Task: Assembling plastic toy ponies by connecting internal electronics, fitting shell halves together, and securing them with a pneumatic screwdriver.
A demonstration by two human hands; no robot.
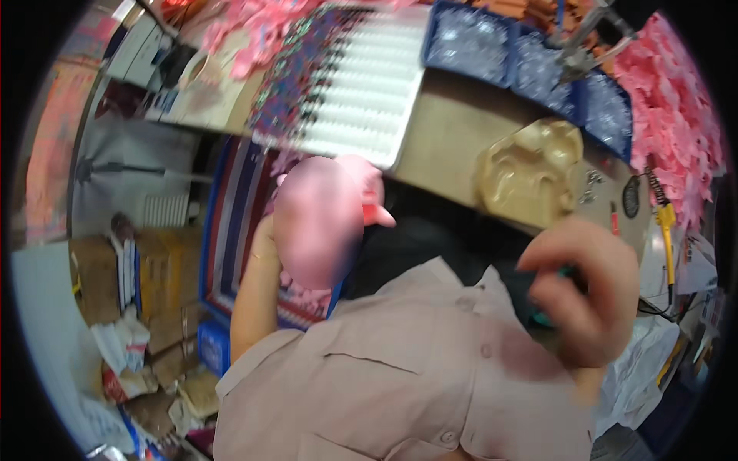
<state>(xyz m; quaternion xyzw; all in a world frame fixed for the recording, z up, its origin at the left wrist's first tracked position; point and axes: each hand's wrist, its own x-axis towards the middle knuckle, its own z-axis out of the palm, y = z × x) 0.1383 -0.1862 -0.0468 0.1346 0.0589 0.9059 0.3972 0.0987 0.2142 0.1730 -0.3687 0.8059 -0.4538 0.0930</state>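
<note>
My left hand (266, 232) is mostly hidden behind a smooth, rounded pink plastic piece (319, 223), which it holds up at the table's front edge. Part of the piece is smeared, and a brighter pink bit juts from its right side. My right hand (588, 288) is raised in front of my body on the right, its fingers curled and blurred. Bits of green show between and below those fingers, but I cannot make out what they belong to. Just beyond this hand, a glossy tan moulded holder (530, 173) with shaped hollows lies on the table.
A white ribbed tray (369, 92) carries rows of small wired parts. Blue bins (469, 38) of clear pieces stand behind. Pink parts (669, 100) are heaped far right, above a yellow-handled soldering iron (666, 230). At left are a blue-rimmed crate (211, 230) lined with striped cloth and cardboard boxes (165, 273).
</note>
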